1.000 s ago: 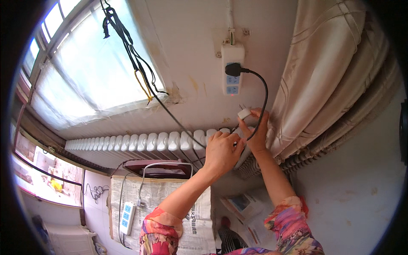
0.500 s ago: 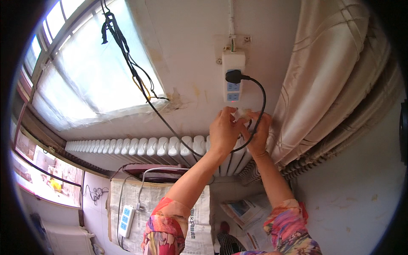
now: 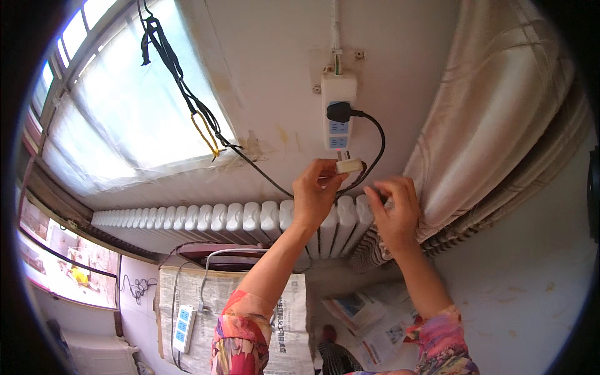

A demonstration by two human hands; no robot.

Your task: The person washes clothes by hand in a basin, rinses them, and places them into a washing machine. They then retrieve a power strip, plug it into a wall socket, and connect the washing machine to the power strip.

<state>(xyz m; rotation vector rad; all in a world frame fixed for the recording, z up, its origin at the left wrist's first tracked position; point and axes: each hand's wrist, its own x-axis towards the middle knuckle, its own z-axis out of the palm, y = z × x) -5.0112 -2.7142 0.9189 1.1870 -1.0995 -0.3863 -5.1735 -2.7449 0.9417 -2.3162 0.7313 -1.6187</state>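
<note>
My left hand (image 3: 314, 192) is closed on a small cream-white plug (image 3: 349, 166), pinched between thumb and fingers. Its metal prongs point up, just below the white wall socket strip (image 3: 338, 94) with blue outlets. A black plug (image 3: 339, 112) sits in that strip, and its black cable (image 3: 383, 140) loops down behind my left hand. To the right, apart from the white plug, my right hand (image 3: 398, 212) has its thumb and fingers spread and shows nothing held. It is near the curtain's edge.
Below my hands runs a white radiator (image 3: 234, 217). A shiny beige curtain (image 3: 487, 119) hangs at right. Dark cords (image 3: 178, 75) dangle by the covered window (image 3: 137, 106). A second white power strip (image 3: 183, 328) lies on a paper-covered surface (image 3: 237, 306) at lower left.
My right hand has let go of the white plug and moved right and down, its fingers spreading. My left hand still holds the plug, whose prongs now show.
</note>
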